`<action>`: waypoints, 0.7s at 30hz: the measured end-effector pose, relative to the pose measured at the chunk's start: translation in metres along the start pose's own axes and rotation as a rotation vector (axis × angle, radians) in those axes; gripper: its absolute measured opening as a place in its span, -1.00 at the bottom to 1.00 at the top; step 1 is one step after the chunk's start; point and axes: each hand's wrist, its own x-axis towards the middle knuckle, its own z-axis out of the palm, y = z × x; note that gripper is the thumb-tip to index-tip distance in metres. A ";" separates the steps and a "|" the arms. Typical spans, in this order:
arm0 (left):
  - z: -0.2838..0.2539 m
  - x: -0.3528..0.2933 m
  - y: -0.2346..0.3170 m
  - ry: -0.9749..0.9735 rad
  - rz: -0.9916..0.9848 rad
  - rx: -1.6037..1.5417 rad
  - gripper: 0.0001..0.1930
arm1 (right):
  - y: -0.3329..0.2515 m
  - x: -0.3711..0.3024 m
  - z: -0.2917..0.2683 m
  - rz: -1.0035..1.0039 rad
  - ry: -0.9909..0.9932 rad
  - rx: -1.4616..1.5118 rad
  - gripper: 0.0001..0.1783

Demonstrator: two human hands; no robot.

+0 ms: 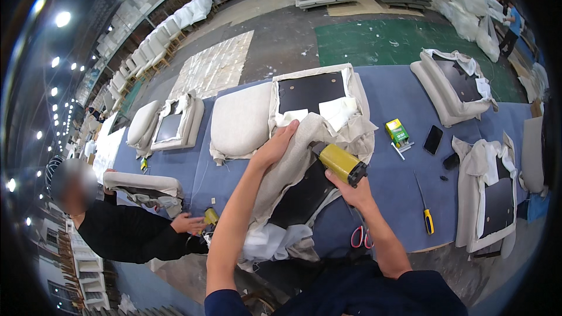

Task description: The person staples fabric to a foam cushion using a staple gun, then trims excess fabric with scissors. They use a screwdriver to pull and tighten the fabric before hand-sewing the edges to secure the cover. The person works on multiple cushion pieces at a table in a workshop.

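My right hand [355, 192] is wrapped round a yellow staple gun [342, 162]. The gun's dark nose points up and left, at the loose fabric edge of a beige upholstered seat cushion [275, 184] with a black underside panel [301, 196]. My left hand [278, 147] grips that cushion's fabric along its upper side. White lining hangs crumpled at the cushion's near end. Just beyond lies another beige cushion [243, 120], against a piece with a black panel [310, 90] and white flaps. Red-handled scissors [361, 237] lie near my right forearm; the staple gun hides the contact point.
On the blue table [386, 199] lie a green-yellow box [397, 131], a phone [433, 140] and a yellow-handled screwdriver [429, 221]. More beige cushions [489, 199] sit right. At left a co-worker's hand [188, 223] is beside another yellow staple gun [211, 216].
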 end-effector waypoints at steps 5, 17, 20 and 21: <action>0.009 -0.019 -0.006 0.194 0.294 0.434 -0.43 | 0.023 0.015 0.021 -0.270 0.123 -0.242 -0.68; 0.027 -0.068 0.032 0.352 0.381 0.902 -0.29 | -0.029 0.024 0.009 0.070 -0.194 -0.035 -0.51; 0.026 -0.069 0.036 0.329 0.408 0.914 -0.23 | 0.000 0.016 0.013 0.083 -0.174 -0.013 -0.45; 0.024 -0.069 0.038 0.312 0.398 0.917 -0.20 | 0.012 0.014 0.018 0.064 -0.143 0.032 -0.43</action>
